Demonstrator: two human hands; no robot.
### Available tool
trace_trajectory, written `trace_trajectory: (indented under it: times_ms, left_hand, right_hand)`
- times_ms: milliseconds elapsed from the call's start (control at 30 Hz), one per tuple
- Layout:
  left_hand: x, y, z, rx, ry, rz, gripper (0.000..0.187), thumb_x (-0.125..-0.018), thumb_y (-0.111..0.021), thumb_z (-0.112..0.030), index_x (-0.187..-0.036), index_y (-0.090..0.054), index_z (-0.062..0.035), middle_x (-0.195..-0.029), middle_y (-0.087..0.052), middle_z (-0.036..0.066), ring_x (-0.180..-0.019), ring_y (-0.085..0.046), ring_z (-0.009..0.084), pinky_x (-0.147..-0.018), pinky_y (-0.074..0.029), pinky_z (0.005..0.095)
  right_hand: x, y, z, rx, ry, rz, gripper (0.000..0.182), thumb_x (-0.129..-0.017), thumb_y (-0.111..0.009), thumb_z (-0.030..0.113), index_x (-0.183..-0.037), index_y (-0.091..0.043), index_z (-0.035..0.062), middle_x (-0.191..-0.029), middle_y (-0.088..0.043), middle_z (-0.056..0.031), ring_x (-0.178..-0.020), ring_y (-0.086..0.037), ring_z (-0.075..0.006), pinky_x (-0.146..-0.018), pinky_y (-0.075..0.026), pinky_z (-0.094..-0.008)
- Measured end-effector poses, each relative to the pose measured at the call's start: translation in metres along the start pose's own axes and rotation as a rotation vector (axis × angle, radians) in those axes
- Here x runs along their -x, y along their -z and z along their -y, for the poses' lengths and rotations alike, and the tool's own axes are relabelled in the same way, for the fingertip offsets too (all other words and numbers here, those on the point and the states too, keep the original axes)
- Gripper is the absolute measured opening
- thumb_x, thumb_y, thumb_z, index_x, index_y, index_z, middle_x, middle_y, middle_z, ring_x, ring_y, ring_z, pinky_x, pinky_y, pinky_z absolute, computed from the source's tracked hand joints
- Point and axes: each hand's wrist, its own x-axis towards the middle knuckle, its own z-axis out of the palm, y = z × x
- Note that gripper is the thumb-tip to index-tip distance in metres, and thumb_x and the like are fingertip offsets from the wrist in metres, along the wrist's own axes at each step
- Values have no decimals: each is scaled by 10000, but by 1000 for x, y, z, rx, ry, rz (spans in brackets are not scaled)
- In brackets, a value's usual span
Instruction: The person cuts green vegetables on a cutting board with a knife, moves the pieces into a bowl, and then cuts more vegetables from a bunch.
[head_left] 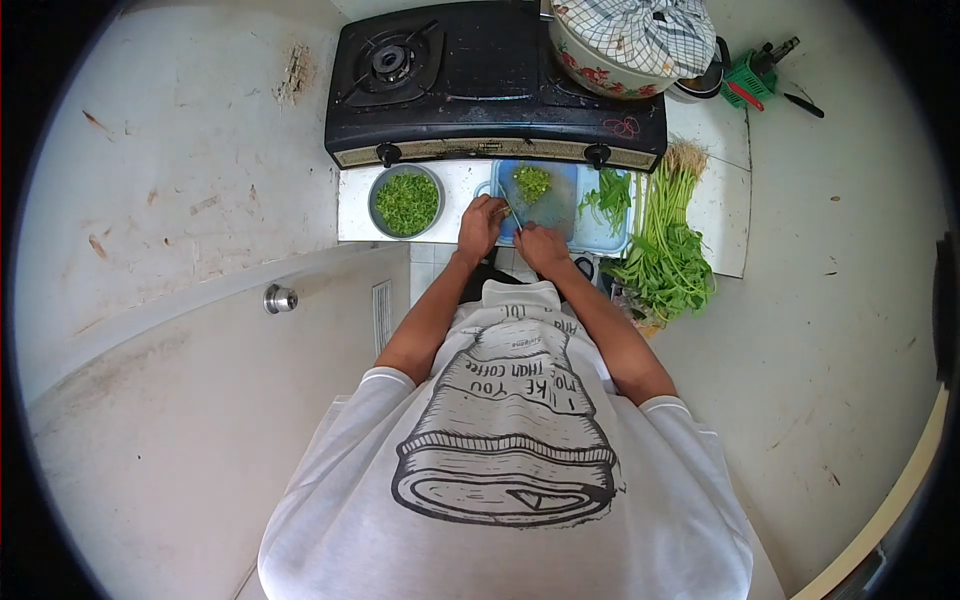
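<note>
A blue cutting board [560,180] lies on the counter, with a small heap of chopped greens [531,182] near its top. My right hand [542,247] is closed on the handle of a knife [514,216], whose thin blade points up and left. At the board's left edge my left hand [484,222] has its fingers pinched beside the blade; what they hold is too small to make out. Some loose leaves [610,197] rest on the board's right part. Left of my hands stands a round bowl [374,218] of finely chopped greens [406,203].
A black gas stove [490,75] spans the back, with a cloth-covered flowered pot [605,75] on its right. Long-stemmed leafy greens [668,230] hang over the counter's front edge at right. A green basket [745,80] with utensils stands behind. A door [220,350] is at left.
</note>
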Motion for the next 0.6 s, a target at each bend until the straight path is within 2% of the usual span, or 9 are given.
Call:
trace_trajectory:
  times_ms: [167, 467, 600]
  left_hand:
    - [0, -2, 5, -8, -4, 3, 152, -851, -740, -26, -999, -731, 4, -927, -683, 167, -882, -671, 368, -797, -534, 437]
    - [-1, -2, 5, -27, -14, 0, 155, -865, -747, -53, -1009, -731, 0, -932, -692, 156, -857, -678, 338, -780, -539, 412]
    - [0, -3, 9, -10, -14, 6, 168, -872, -747, -70, -1024, -729, -3, -933, -692, 157, -867, -677, 338, -784, -538, 420]
  right_hand:
    - [-6, -17, -9, -15, 76, -88, 419, -1050, -500, 313, -913, -737, -4, -914, -752, -199, -811, -751, -379, -762, -602, -489]
    - [7, -5, -10, -10, 18, -14, 460, -1053, -481, 350, -900, -740, 2, -929, -749, -218, -837, -749, -376, -784, -597, -495]
    - [8, -1, -17, -83, -13, -34, 462, -1053, -501, 379, -929, -702, -18, -870, -732, -261, -816, -730, -437, -758, -584, -524]
